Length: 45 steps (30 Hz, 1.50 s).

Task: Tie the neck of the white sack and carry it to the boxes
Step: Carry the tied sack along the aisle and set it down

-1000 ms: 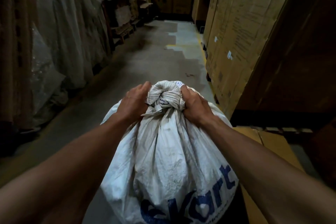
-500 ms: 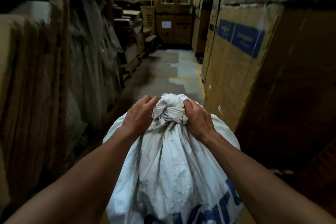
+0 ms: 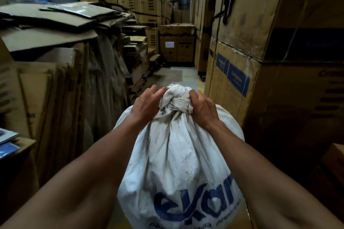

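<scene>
The stacked boxes (image 3: 275,46) form a tall wall along the right edge of the aisle, with further cartons (image 3: 176,46) closing its far end; flattened cardboard (image 3: 52,22) is piled along the left edge. The aisle floor (image 3: 173,75) runs straight ahead between them. The white sack (image 3: 178,154) sits centred in the lower part of the view, directly in front of the person and between both forearms, with blue lettering on its lower face. Its long axis runs from the bulging body nearest the person up and away to the neck, so the neck points down the aisle. Whether the base rests on the floor or hangs clear cannot be told, as it lies outside the view. The nearest stacked boxes stand just beside the sack on its right, so the right arm is the one closer to them. The knot (image 3: 176,101) at the neck appears already formed, a twisted bundle at the top of the sack. The left hand (image 3: 147,103) grips the gathered fabric on the left side of the knot, fingers curled over it. The right hand (image 3: 202,107) grips the right side in the same manner. Judged from this layout, the tie is done or nearly so, and the coming move is a carry forward or rightward with the neck leading.
</scene>
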Tool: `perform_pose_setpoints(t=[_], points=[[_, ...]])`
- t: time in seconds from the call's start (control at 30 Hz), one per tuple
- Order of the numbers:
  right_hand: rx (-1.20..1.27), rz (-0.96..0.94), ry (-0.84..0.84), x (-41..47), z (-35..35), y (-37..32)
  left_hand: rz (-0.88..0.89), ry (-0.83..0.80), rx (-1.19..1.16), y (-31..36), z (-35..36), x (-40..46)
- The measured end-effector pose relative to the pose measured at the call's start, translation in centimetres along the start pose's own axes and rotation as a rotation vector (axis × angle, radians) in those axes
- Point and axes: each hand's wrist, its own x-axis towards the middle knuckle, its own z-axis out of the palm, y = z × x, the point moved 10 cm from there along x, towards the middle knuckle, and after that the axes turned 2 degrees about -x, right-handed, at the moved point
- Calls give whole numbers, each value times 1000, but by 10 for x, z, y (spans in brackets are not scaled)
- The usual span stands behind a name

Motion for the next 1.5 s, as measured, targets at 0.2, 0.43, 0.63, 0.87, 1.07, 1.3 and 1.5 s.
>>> perform_pose_setpoints(t=[0.2, 0.43, 0.63, 0.87, 1.07, 1.3, 1.5], points=[[11, -26, 35, 33, -28, -12, 14, 39, -2, -4, -41, 23], [12, -7, 51, 40, -16, -22, 14, 2, 11, -27, -33, 29], [9, -18, 53, 43, 11, -22, 29, -9, 7, -45, -11, 29], [-6, 2, 48, 68, 61, 6, 37, -38, -8, -68, 29, 63], [11, 10, 39, 116, 117, 47, 36, -45, 14, -96, 79, 120], [37, -31, 24, 186, 175, 92, 7, -39, 18, -132, 132, 197], [12, -45, 34, 258, 220, 127, -12, -21, 35, -167, 167, 269]])
